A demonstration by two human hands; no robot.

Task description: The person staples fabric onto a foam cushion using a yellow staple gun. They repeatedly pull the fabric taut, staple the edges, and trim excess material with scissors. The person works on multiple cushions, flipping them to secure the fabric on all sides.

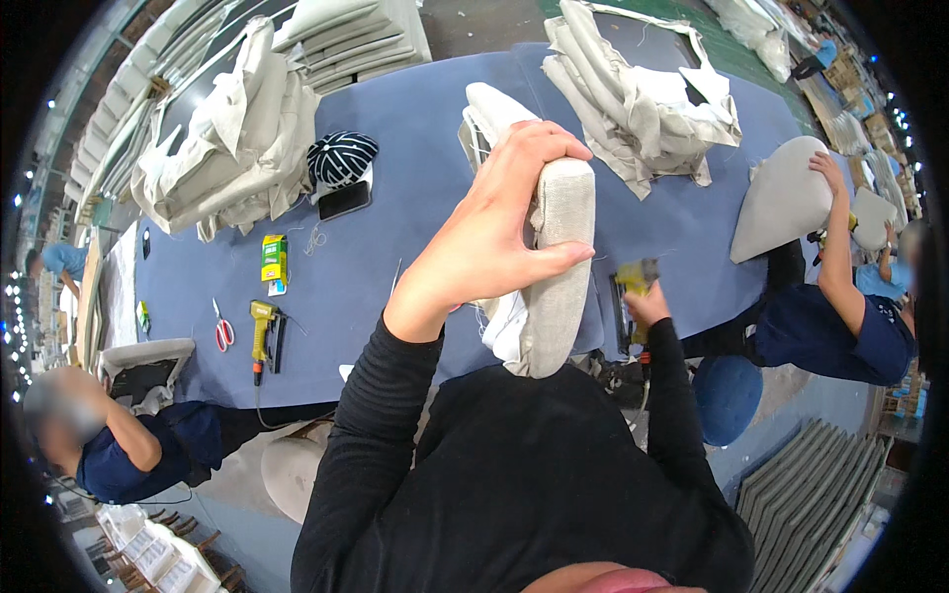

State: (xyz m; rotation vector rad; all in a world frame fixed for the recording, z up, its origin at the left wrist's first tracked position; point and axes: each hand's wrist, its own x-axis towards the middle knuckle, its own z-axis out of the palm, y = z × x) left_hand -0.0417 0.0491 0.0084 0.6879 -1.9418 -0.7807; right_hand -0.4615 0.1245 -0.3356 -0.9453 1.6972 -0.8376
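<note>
Left hand (494,217) part-hiding beige cushion (560,306), right hand (648,304) half-covering yellow tool (638,273)

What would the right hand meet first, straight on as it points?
Beyond the yellow and black staple gun it grips, the right hand would probably meet the right-side stack of beige fabric-covered panels; depth is unclear, so it might pass above.

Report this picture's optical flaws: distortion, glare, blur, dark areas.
In the head view, fisheye distortion bows the far edge of the blue table, and black fills the corners; also in the head view, small white lights glare near both side rims, the head of the co-worker at left is blurred, yet the left hand looks fairly sharp.
</note>
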